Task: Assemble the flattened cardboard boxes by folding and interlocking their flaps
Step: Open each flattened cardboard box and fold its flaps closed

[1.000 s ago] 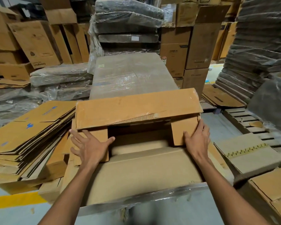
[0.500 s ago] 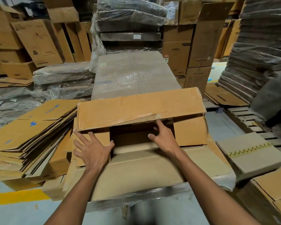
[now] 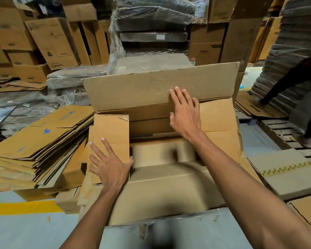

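- Warehouse floor; cardboard box (image 3: pixel 160 191) sits at the wrapped stack's (image 3: pixel 187 217) near edge.
- Far flap (image 3: pixel 142 88), folded down half a second ago, now stands upright under the flat, ungripping right hand (image 3: pixel 185 115).
- Left hand (image 3: pixel 109 169), flat, presses the side flap (image 3: pixel 109 130); interlocking probably follows.

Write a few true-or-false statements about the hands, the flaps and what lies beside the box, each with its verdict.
1. The left hand lies flat on the left side flap of the box. True.
2. The right hand grips a roll of tape. False: it holds nothing, and its straight fingers press on the far long flap.
3. The far long flap is folded down over the opening. False: it stands raised.
4. A stack of flattened boxes lies to the left of the box. True.
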`<state>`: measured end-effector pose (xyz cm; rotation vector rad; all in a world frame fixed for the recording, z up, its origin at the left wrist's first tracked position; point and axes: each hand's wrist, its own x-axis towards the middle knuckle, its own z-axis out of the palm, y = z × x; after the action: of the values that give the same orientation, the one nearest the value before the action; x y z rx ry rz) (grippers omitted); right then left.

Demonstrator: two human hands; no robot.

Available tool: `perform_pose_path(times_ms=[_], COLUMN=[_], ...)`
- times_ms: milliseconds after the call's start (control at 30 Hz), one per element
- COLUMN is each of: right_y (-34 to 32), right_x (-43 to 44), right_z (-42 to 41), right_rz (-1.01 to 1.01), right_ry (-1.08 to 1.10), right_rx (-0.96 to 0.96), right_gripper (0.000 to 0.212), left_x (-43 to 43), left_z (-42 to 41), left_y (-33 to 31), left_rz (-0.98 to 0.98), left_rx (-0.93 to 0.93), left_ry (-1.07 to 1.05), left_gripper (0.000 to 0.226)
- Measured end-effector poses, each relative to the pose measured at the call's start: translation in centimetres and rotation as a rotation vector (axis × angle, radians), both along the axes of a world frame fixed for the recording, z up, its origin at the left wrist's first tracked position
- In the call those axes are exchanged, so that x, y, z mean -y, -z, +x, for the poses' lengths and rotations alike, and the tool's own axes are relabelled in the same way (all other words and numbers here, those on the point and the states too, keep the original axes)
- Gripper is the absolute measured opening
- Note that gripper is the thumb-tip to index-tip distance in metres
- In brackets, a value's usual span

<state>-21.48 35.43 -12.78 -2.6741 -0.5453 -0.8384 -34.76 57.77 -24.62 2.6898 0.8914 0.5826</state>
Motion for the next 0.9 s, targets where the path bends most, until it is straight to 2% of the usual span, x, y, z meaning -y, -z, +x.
perform_pose_path(times_ms=[233,400,633,767,900], right_y=[0.0,0.7,0.6,0.2,0.0], right_x=[0.0,-0.7,-1.1,-1.0,-0.6], right_z=[3.1,4.2,5.0,5.2,4.9], right_rz=[-0.232,-0.232,-0.237,-0.228,-0.245], right_ry=[0.055,0.046,0.046,0.02,-0.016], right_rx=[-0.014,-0.054,-0.105,-0.106,-0.158], right_gripper=[0.074,0.051,0.031,0.037,0.063], left_x=[0.3,0.2,0.3,0.4,0.3], left_z=[-0.4,0.0,0.2,0.1,0.0], left_y=[0.5,0.4,0.1,-0.2,-0.6], left_rz=[0.008,0.013,0.023,0.023,0.015], left_rx=[-0.007,-0.014,-0.024,-0.037,-0.042], left_ry=[-0.014,-0.026,-0.049,-0.052,-0.043], left_gripper=[0.133,0.133,0.133,0.133,0.133])
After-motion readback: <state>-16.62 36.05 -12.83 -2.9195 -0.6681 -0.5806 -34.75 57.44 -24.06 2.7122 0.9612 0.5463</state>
